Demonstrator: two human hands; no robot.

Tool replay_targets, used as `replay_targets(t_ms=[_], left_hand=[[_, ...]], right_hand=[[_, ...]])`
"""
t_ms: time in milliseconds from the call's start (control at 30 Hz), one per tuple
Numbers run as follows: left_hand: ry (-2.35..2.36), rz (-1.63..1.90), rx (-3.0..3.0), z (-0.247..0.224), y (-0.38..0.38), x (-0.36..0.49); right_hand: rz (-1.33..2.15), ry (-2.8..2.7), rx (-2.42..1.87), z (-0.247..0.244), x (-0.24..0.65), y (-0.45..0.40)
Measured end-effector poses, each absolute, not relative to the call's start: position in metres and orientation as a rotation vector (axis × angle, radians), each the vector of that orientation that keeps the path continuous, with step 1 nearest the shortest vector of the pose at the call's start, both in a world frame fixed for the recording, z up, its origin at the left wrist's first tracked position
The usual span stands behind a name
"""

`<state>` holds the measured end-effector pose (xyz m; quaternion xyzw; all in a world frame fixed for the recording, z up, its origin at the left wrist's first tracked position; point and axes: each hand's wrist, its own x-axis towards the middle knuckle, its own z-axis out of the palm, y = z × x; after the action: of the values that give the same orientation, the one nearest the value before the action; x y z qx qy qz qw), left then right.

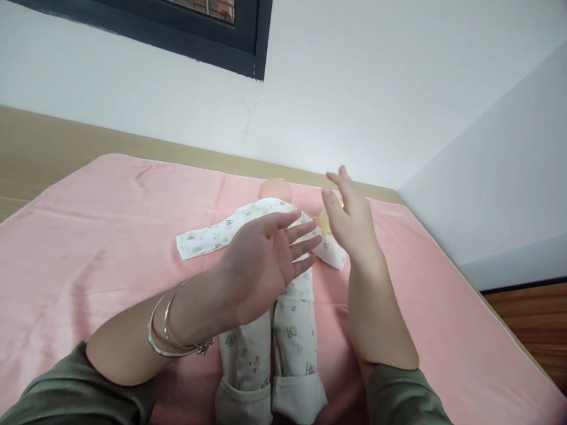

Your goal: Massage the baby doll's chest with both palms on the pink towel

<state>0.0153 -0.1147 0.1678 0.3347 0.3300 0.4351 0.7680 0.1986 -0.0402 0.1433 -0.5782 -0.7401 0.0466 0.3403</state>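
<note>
A smooth pink cloth (106,236) with pale edging covers a pale wooden surface (31,139) against a white wall. Toward the left, the person's left forearm reaches in from an olive sleeve (84,389), with thin silver bangles (153,330) at the wrist. The left hand (266,260) is flat, fingers slightly spread and pointing right; it grips nothing, and hides the middle of the clothing. Whether it touches the fabric, I cannot tell.

At centre, on the cloth, lies a white long-sleeved top (241,221) with small prints, sleeves outstretched, above matching white printed trousers (295,330) with turned-up cuffs. A rounded peach form (275,190), seemingly a doll's head, sits at the neckline. The clothing looks light, soft and floppy, likely easiest held at shoulders, cuffs or hems.

Right of centre, the right hand (354,218) is raised, fingers apart, empty, before a partly hidden yellow item (325,221).
</note>
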Motion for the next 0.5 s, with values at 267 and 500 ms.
replay_targets(t_ms=[267, 500], left_hand=[[0.693, 0.994, 0.788, 0.188, -0.128, -0.008], [0.473, 0.764, 0.701, 0.165, -0.131, 0.003]], right_hand=[[-0.164, -2.201, -1.25, 0.135, 0.12, -0.133], [-0.376, -2.221, -0.767, 0.12, 0.105, -0.184]])
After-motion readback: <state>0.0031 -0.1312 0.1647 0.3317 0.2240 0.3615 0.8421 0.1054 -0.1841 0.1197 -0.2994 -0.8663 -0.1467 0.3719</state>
